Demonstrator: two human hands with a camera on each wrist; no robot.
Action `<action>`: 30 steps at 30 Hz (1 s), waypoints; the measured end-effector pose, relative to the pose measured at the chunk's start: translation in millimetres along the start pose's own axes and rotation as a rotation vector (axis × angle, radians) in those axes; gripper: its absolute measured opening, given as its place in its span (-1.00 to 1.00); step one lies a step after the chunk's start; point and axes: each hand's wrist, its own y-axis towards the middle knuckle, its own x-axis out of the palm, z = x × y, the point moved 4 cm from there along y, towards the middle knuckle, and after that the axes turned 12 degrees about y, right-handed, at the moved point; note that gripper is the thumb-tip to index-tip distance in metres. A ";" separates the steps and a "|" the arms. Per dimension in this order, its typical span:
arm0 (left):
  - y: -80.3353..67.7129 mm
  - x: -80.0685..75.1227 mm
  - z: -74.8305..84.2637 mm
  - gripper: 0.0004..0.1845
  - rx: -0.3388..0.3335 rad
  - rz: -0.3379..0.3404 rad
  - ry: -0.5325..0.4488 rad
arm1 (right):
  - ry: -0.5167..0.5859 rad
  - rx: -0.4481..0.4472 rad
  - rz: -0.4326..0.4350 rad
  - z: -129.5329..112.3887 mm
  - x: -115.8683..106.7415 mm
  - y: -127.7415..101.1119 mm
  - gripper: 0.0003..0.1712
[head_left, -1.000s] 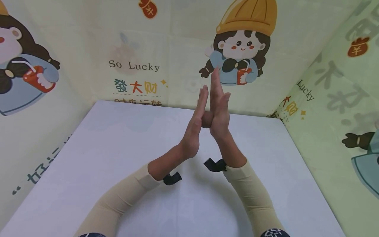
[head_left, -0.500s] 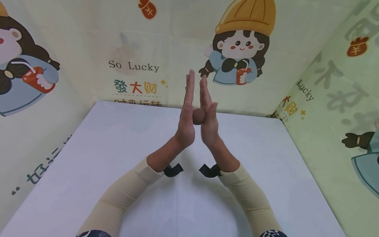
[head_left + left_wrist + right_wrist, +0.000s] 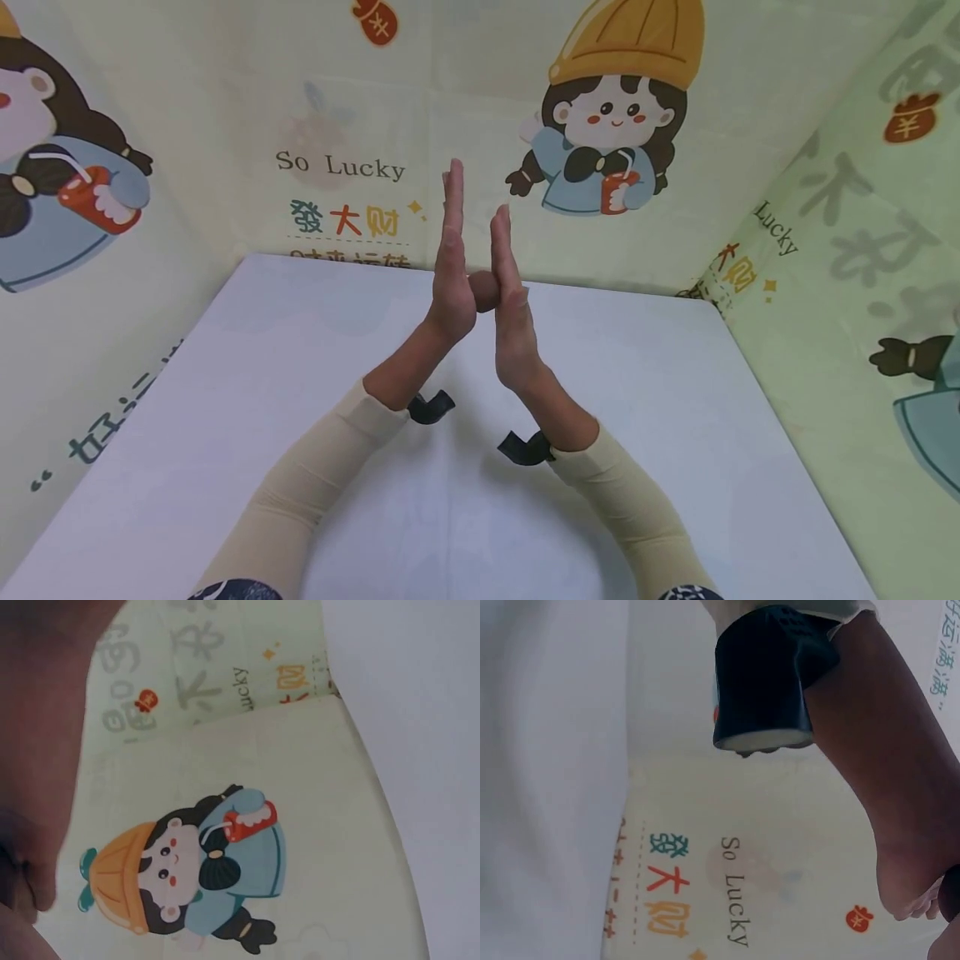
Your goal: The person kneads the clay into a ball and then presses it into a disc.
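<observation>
A small brown ball [image 3: 485, 292], its material not clear, sits between my two palms above the table. My left hand [image 3: 452, 283] stands upright on its left side, fingers straight and pointing up. Flat against the ball's other side presses my right hand [image 3: 513, 321], also with straight fingers and a little lower than the left. In the right wrist view the left hand [image 3: 911, 859] hangs beside the dark edge of the ball [image 3: 951, 891]. The left wrist view has only dark, close parts of a hand along its left side.
A white table [image 3: 337, 333] lies beneath the arms. Cloth printed with cartoon figures and lettering [image 3: 465, 75] stands behind it and along both sides. A black strap [image 3: 432, 407] on the left wrist and another black strap [image 3: 525, 448] on the right stick out inward.
Both hands and the ball have shifted left. The left hand has slid forward and up against the ball, while the right has drawn back lower. The ball stays between the palms.
</observation>
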 end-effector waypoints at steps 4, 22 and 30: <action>2.9 -3.6 -8.8 0.08 0.022 0.010 0.018 | -0.057 -0.046 -0.013 -5.7 3.1 -1.1 -0.01; -6.9 -1.2 -42.4 -0.24 -0.041 -0.108 0.086 | -0.110 -0.085 -0.042 -26.4 12.2 3.8 0.13; -22.3 11.8 -39.8 -0.30 0.056 -0.170 0.106 | -0.124 -0.084 -0.009 -27.2 -1.8 16.9 0.10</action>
